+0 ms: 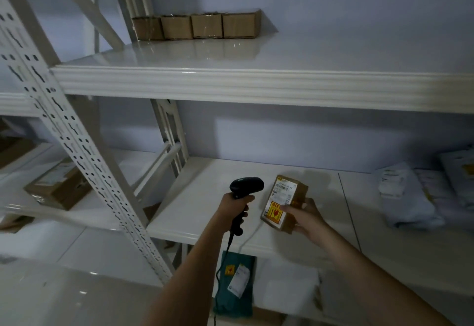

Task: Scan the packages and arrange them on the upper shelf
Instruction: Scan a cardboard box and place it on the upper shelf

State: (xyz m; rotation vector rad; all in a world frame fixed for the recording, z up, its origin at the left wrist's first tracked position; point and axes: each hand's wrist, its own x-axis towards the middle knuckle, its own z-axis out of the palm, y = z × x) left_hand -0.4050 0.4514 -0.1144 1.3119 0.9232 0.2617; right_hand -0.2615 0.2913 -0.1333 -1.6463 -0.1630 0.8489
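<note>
The small cardboard box (284, 203) is held up over the middle shelf (205, 213), its long axis running from about 7 o'clock at the near end to 1 o'clock at the far end, labelled face turned up toward the camera. It is plain brown card with a white shipping label on the far half (barcode lines show, the print too blurred to read) and a yellow-and-red sticker on the near half.

The right hand (306, 219) grips the box from its 4 o'clock side, thumb laid across the sticker and fingers wrapped round the far edge and underside.

The left hand (234, 206) is closed round the grip of a black handheld barcode scanner (243, 195), just to the box's 9 o'clock; the scanner head points toward 3 o'clock, at the label, and its cable (223, 264) hangs down toward 6 o'clock.

On the upper shelf (230, 79), at 12 o'clock, four brown cartons (197, 26) stand side by side in a touching row against the back wall.
</note>
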